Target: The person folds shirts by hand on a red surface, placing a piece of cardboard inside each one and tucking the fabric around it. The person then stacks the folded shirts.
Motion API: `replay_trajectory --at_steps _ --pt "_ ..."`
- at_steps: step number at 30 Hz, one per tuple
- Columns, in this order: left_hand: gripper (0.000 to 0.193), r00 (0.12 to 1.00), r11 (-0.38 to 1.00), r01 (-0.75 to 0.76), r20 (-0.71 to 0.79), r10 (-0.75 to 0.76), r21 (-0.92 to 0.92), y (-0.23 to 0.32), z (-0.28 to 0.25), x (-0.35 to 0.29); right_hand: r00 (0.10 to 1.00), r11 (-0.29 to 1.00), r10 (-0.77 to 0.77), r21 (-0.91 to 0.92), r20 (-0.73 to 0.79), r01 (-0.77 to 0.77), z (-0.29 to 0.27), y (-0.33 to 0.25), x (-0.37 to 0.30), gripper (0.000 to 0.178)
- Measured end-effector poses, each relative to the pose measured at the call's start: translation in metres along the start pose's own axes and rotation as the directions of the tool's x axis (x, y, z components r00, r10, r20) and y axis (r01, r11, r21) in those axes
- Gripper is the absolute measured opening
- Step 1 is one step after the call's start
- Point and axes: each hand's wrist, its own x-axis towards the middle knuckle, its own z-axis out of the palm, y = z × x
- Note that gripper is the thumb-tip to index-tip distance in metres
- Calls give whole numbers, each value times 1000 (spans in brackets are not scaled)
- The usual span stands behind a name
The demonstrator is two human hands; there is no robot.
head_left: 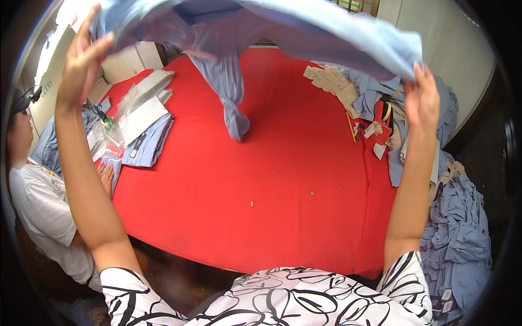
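A light blue shirt (304,35) is stretched in the air between my two raised hands, above the far part of the red table. My left hand (84,62) grips its left end, fingers closed at the cloth's edge. At the other end, my right hand (422,98) pinches a corner between thumb and fingers. One sleeve (228,103) dangles from the middle, its end near the red cloth (261,174). The upper part of the shirt runs out of the picture and is blurred.
On the left lie folded blue shirts (147,146), white sheets (142,120) and clear plastic bags (114,136). A co-worker's hand (106,176) rests beside them. Piled blue garments (457,228) line the right edge, with beige cloth (334,87) and a yellow pencil (350,127) nearby.
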Motion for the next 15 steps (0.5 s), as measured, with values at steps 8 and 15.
replay_trajectory --at_steps 8,15 --pt "81 723 791 578 323 -610 200 -46 -3 -235 768 797 593 40 -239 -603 -116 86 -191 62" --pt "64 392 465 789 254 -885 403 -82 63 -420 666 581 681 -329 -306 -745 -177 87 -288 43"
